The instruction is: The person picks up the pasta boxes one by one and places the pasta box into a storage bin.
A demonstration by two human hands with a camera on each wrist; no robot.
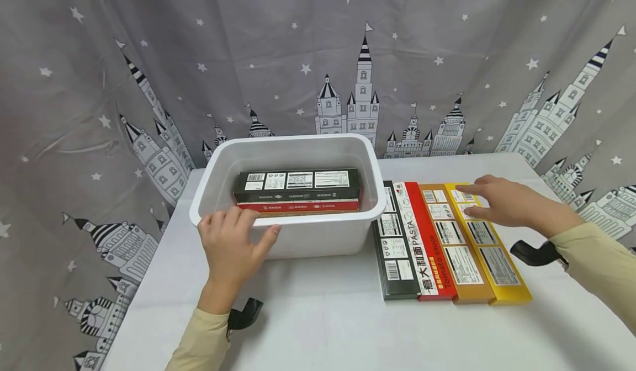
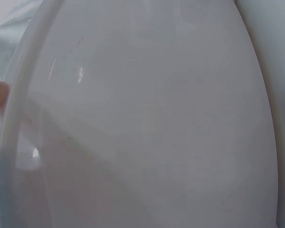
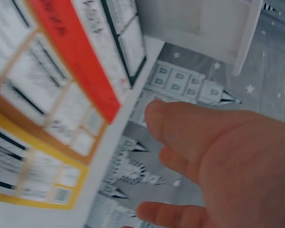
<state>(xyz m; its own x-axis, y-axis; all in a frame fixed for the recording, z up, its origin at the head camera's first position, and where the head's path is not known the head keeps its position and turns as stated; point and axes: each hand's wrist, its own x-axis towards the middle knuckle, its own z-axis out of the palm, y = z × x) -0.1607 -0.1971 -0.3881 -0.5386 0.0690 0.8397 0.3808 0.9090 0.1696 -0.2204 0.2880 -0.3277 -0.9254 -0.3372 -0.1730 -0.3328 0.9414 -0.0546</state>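
A white plastic bin (image 1: 318, 238) stands on the table, its outer wall filling the left wrist view. My left hand (image 1: 233, 247) grips the bin's near rim at the left corner, fingers over the edge. Inside lies a stack of flat pasta boxes: a black box (image 1: 298, 194) on top, a red box (image 1: 298, 206) under it and an orange-brown edge lowest. Right of the bin, side by side, lie a black box (image 1: 401, 288), a red-and-white pasta box (image 1: 432, 244), an orange-brown box (image 1: 464, 263) and a yellow box (image 1: 497, 260). Over the yellow box's far end hovers my right hand (image 1: 507, 202), fingers and thumb apart, holding nothing.
A white cloth covers the table (image 1: 318, 316). A grey curtain (image 1: 278, 56) printed with castles and stars hangs behind and at both sides. Black straps (image 1: 245, 314) hang at both wrists.
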